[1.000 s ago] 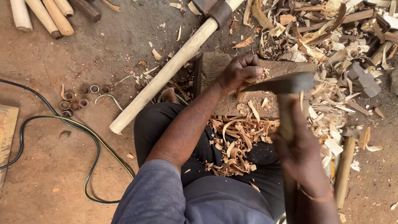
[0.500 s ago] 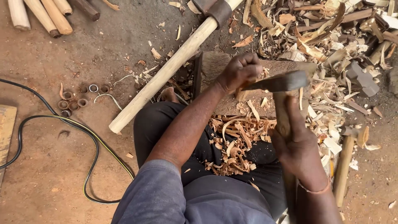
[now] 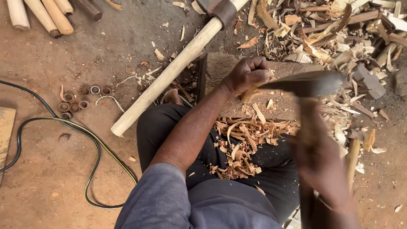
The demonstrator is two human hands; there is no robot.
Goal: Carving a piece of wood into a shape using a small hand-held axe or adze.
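My left hand is closed around a small piece of pale wood, held upright on a wooden chopping block. In my right hand, blurred by motion, is the handle of an adze whose dark metal blade lies level, just right of the left fist. Curled wood shavings cover my dark trousers below the block.
A long pale tool handle with a metal head lies slanted across the dirt floor. Several round wooden sticks lie top left. Small metal rings and a black cable are at left. A heap of offcuts fills the upper right.
The adze blade and my right hand have shifted slightly between frames in a chopping motion; my left hand stays on the block with the wood piece.
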